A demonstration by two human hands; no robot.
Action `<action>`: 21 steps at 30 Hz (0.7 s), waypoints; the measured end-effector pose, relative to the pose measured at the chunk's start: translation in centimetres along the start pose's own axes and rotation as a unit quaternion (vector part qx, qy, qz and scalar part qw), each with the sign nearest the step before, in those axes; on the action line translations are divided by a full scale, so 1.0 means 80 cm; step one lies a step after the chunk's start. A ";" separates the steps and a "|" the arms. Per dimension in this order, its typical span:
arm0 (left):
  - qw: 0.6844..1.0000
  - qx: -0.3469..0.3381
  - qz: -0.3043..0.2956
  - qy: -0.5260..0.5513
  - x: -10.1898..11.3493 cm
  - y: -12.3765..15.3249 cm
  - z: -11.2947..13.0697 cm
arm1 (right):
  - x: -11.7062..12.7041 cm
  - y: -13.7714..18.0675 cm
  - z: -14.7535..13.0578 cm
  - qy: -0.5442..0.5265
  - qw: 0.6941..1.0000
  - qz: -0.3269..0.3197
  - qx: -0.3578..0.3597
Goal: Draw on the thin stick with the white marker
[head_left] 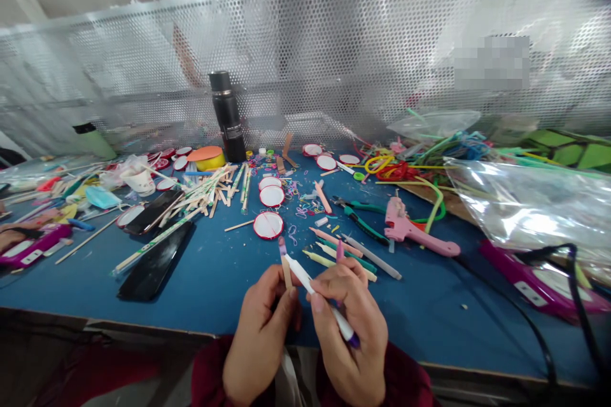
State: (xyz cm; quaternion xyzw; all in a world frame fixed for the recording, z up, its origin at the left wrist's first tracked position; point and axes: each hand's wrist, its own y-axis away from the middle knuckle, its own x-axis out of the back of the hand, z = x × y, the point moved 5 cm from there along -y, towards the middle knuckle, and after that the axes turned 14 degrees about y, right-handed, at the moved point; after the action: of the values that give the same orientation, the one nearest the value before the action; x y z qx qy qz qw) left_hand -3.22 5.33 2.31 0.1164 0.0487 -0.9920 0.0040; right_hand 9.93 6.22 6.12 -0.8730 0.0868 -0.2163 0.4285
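Note:
My left hand (260, 331) pinches a flat wooden craft stick (287, 272) upright near the table's front edge. The stick's upper end is coloured pinkish purple and brown. A white marker (300, 272) with a purple end is in the closed fingers of my right hand (351, 324). Its tip meets or nearly meets the stick, just under the coloured part. Behind my right fingers a pinkish-purple pointed piece (340, 250) sticks up; whether I hold it is unclear. Several pastel markers (329, 248) lie on the table just beyond my right hand.
Beyond my hands are round red-rimmed white discs (268, 225) and small coloured rubber loops. A black phone (155, 264) and heaped sticks (222, 187) lie left. Pliers (365, 222), a pink glue gun (405, 229) and its cable lie right. A black bottle (228, 117) stands behind.

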 end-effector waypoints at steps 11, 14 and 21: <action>1.000 0.005 0.012 0.005 0.001 0.001 -0.003 | 0.000 0.004 0.000 -0.005 1.000 0.005 -0.002; 1.000 0.003 0.014 0.005 0.001 0.001 -0.001 | 0.000 0.004 -0.001 -0.001 1.000 0.004 0.001; 1.000 -0.007 0.012 -0.005 0.000 0.002 0.000 | -0.001 0.003 0.001 0.003 1.000 0.003 0.003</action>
State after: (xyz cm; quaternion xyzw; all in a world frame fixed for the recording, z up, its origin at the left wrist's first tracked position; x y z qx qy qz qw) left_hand -3.20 5.20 2.33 0.1124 0.0543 -0.9920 0.0174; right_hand 9.89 6.16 5.90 -0.8710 0.0901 -0.2177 0.4312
